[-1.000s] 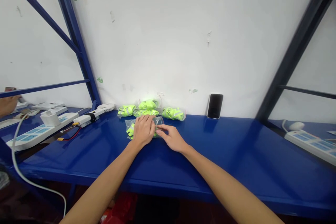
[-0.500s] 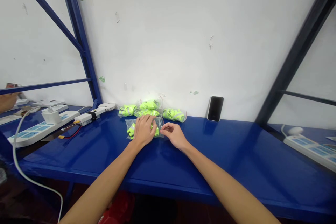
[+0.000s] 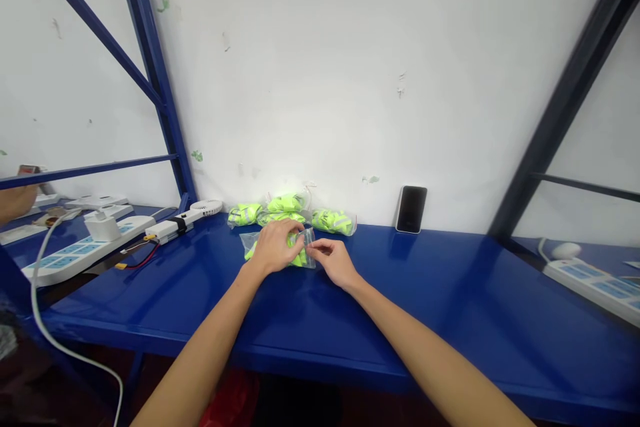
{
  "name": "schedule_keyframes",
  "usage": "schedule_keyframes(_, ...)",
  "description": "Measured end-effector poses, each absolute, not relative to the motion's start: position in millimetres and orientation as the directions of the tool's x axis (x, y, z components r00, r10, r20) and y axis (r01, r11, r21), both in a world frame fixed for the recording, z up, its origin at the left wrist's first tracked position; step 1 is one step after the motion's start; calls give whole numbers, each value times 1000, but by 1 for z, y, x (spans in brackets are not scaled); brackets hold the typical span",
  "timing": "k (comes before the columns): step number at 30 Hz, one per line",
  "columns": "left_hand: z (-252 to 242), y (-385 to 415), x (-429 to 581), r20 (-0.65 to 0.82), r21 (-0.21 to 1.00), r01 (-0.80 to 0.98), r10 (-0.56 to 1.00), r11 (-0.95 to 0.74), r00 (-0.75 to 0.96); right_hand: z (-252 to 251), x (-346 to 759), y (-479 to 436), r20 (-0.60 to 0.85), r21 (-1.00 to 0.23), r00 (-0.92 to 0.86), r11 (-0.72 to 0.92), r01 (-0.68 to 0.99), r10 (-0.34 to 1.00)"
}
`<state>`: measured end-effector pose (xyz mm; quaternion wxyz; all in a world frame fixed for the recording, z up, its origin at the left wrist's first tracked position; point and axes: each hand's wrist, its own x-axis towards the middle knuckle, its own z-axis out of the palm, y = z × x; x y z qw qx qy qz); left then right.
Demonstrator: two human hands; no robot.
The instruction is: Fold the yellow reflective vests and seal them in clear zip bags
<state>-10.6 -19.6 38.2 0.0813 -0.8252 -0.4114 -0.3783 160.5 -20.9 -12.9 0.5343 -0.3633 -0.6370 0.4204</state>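
A clear plastic bag with a folded neon-yellow item inside lies on the blue table. My left hand rests on top of this bag, its fingers bent over the middle and partly hiding the contents. At the bag's right edge, my right hand pinches the clear plastic between thumb and fingers. Just behind are more bagged neon-yellow bundles: one at the left, a stacked pair in the middle, and one at the right.
A phone leans on the wall. On the left are a small white fan, a white device with wires and a power strip. Another strip is at the right. Another person's hand shows far left.
The left hand's fingers have shifted slightly on the bag, and the bag's right end shows more, raised a little near the right hand. The view has shifted slightly.
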Motion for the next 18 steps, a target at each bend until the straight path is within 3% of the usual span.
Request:
schedule_keyframes(6, 61, 4, 5, 419, 163, 722, 710, -672, 566, -15, 169, -15, 370, -913, -48, 373, 164, 928)
schedule_keyframes(13, 49, 2, 21, 488, 185, 836, 787, -517, 379, -22, 172, -8, 449, -851, -75, 452, 267, 890)
schedule_keyframes(18, 47, 7, 19, 549, 257, 806, 767, -533, 332, -21, 172, -5, 426, -886, -105, 438, 156, 899)
